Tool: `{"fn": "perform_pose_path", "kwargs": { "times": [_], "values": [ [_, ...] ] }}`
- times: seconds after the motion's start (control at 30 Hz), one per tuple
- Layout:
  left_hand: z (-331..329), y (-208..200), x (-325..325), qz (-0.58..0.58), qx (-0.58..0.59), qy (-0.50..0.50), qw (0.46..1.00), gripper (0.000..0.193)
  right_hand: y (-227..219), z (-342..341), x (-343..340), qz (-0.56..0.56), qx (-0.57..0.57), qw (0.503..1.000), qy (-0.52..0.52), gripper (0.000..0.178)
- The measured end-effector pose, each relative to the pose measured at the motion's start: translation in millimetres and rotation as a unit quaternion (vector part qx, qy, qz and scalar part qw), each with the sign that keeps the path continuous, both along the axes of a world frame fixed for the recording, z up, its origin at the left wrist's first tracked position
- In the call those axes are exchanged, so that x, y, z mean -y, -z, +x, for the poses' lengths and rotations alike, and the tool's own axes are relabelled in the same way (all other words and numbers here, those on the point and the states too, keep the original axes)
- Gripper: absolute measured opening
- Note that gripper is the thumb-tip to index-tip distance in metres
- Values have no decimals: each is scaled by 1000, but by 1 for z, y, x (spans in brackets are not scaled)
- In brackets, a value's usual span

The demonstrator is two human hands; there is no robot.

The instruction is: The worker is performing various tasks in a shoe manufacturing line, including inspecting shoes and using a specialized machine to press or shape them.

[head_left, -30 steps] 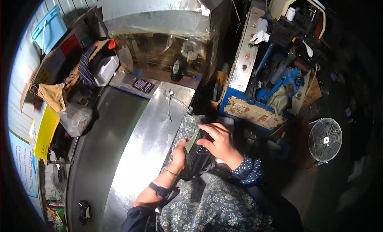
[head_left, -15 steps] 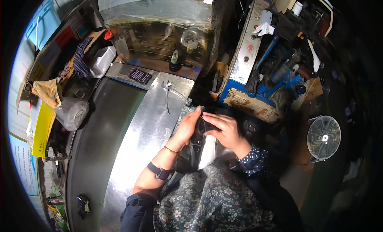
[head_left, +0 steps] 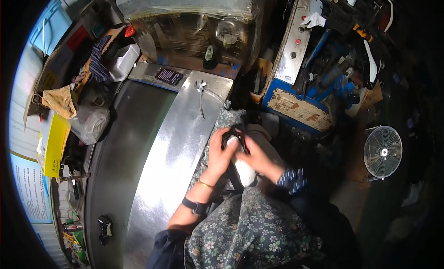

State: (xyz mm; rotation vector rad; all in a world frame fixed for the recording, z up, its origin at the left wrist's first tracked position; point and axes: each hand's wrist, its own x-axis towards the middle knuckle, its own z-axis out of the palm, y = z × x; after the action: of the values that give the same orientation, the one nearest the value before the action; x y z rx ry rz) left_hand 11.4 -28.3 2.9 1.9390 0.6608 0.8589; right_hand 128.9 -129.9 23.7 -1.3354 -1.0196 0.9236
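Observation:
In front of the floral apron (head_left: 249,218), I hold a black shoe (head_left: 244,172) with a long white underside that faces up. My left hand (head_left: 219,151) wraps the shoe's far end from the left, its thumb lying on the white part. From the other side my right hand (head_left: 260,161) grips it, with the fingertips partly hidden round the black upper. The shoe's near end points toward my lap.
A bare metal ledge (head_left: 171,148) runs along my left, beside a dark conveyor belt (head_left: 132,130) carrying another black shoe (head_left: 105,229). A phone (head_left: 169,76) lies beyond. At right stand a blue-framed machine (head_left: 300,105) and a round fan (head_left: 383,152).
The shoe has turned in my hands, and more of its white underside now faces up. My left thumb has come down onto it. The surroundings sit slightly further right in view.

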Motion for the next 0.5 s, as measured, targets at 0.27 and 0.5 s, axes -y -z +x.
{"fn": "perform_pose_path", "kwargs": {
  "times": [0.27,0.5],
  "values": [
    [-29,6,-18,-264,-15,78,961,47,69,7,41,-111,12,994,1,26],
    [-33,21,-19,-345,30,90,934,49,85,-9,27,-171,-397,899,-70,66]
  ]
}}
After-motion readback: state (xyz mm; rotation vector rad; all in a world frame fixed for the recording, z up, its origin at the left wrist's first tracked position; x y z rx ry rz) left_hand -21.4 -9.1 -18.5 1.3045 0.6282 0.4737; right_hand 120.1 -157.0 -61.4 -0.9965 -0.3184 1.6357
